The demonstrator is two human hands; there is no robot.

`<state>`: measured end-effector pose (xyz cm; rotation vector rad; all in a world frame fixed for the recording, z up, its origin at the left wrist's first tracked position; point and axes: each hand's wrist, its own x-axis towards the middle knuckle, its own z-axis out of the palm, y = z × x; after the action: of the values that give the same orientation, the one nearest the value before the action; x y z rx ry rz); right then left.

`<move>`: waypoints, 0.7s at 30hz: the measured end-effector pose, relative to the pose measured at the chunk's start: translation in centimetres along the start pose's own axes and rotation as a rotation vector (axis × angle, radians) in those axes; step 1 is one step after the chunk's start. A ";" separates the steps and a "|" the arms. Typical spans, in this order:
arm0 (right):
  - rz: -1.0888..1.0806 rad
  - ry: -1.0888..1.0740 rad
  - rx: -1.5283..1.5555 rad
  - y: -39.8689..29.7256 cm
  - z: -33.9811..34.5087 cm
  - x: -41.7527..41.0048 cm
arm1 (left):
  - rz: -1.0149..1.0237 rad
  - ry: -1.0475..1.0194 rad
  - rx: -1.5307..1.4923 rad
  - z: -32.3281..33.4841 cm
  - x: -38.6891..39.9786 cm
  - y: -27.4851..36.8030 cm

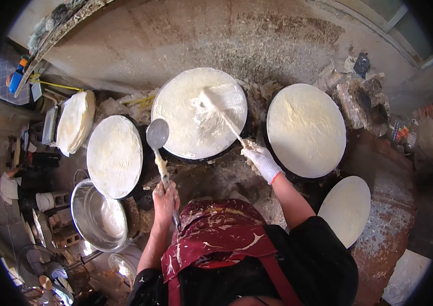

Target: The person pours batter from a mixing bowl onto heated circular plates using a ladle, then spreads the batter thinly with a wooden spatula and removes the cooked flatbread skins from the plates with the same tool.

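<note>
My bare left hand (166, 201), smeared with batter, grips the handle of a metal ladle (158, 134). The ladle's bowl is raised beside the left rim of the middle round griddle (174, 114), and batter clings to its handle. In a white knit glove, my right hand (259, 158) holds a long-handled batter spreader (222, 113). The spreader's blurred head lies over the pale batter on that griddle, which is streaked and uneven around it. Batter-covered griddles stand on either side: one left (115, 157), one right (306, 130), and another (346, 212) at the lower right.
A metal basin (82, 214) with pale batter sits at the lower left. Stacked flatbreads (75, 122) lie at the far left. An electric fan (46, 281) stands in the lower-left corner. Behind the griddles rises a stained wall (185, 34). Crusted debris (362, 97) is piled at the right.
</note>
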<state>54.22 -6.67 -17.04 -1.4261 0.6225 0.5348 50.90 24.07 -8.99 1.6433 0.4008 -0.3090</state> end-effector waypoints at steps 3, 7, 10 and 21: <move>-0.215 0.108 -0.100 0.3 -1.1 1.9 | 0.067 -0.106 0.024 0.7 4.1 0.6; -0.343 0.063 -0.104 1.9 -1.3 3.7 | 0.015 -0.221 -0.042 2.9 11.4 3.0; -0.416 0.110 -0.345 2.7 -0.3 0.6 | 0.065 -0.338 -0.111 3.9 16.5 3.0; -0.176 0.215 0.207 4.6 11.6 -2.6 | -0.430 -0.496 -0.385 3.2 14.1 3.0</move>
<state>50.05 5.36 -18.17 -1.3350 0.6939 0.1731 65.03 21.75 -12.70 1.0456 0.4005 -0.8842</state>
